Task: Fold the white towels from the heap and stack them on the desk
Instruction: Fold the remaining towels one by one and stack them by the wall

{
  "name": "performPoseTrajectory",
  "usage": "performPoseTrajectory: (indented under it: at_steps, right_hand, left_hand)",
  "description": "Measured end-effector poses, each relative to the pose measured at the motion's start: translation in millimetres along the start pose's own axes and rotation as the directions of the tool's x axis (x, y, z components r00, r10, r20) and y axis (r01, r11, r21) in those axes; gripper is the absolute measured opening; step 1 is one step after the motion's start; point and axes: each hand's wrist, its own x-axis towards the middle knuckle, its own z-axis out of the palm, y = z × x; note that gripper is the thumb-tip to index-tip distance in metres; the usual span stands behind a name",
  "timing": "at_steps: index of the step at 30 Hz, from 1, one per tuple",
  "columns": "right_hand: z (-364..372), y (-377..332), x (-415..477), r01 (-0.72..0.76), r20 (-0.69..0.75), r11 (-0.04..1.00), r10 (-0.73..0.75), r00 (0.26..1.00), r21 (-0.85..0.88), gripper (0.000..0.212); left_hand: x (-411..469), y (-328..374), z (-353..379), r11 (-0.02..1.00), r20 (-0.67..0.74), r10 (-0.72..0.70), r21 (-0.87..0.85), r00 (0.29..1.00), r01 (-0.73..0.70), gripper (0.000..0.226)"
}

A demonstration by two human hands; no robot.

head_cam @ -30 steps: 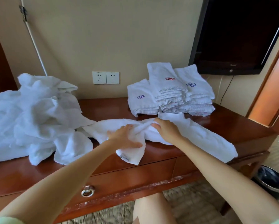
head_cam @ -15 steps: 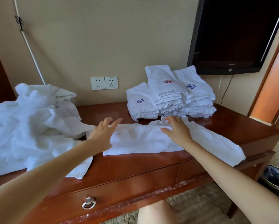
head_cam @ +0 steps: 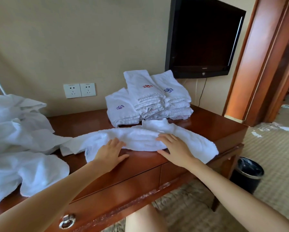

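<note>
Pressing down on the long towel (head_cam: pixel 140 138), both grips in the head view lay spread wide with fingers straight, clasping nothing. The left grip (head_cam: pixel 111 151) sat on the towel's near edge with its palm partly on the desk (head_cam: pixel 207 124). The right grip (head_cam: pixel 174 148) lay flat on the cloth a little to its right.

The towel's long axis ran crosswise to both grips, reaching outward past each one. Most of its width lay just beyond the fingertips.

Its right end drooped over the desk's front edge, nearer the right grip. Its left end, which bore a small label, trailed toward the heap (head_cam: pixel 19 131), nearer the left grip. A lengthwise fold would likely start from one of those ends.

The folded stack (head_cam: pixel 140 91) stood beyond the right grip, just beside the towel's far flap, and I could not tell whether they touched.

Where the left end stopped against the heap was hard to make out. The frame cut off the heap on its left side, and the palms hid the cloth beneath them.
</note>
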Motion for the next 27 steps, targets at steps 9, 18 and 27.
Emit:
performPoseTrajectory:
  at_steps: [9, 18, 27]
  right_hand:
    - [-19.6, 38.3, 5.1, -0.185, 0.180, 0.978, 0.200, 0.963, -0.098, 0.059]
    - [-42.0, 62.2, 10.6, -0.341, 0.117, 0.921, 0.366, 0.923, -0.188, 0.096]
    - [-113.7, 62.3, 53.4, -0.374, -0.148, 0.924, 0.359, 0.922, -0.086, 0.039]
  left_hand:
    - [11.7, -26.9, -7.9, 0.957, -0.021, -0.290, 0.008, 0.957, 0.290, 0.025]
    - [27.0, -46.9, -76.6, 0.926, -0.326, -0.350, -0.264, 0.878, 0.271, 0.029]
    - [59.5, -69.0, -168.3, 0.932, -0.479, -0.360, -0.215, 0.801, 0.290, 0.032]
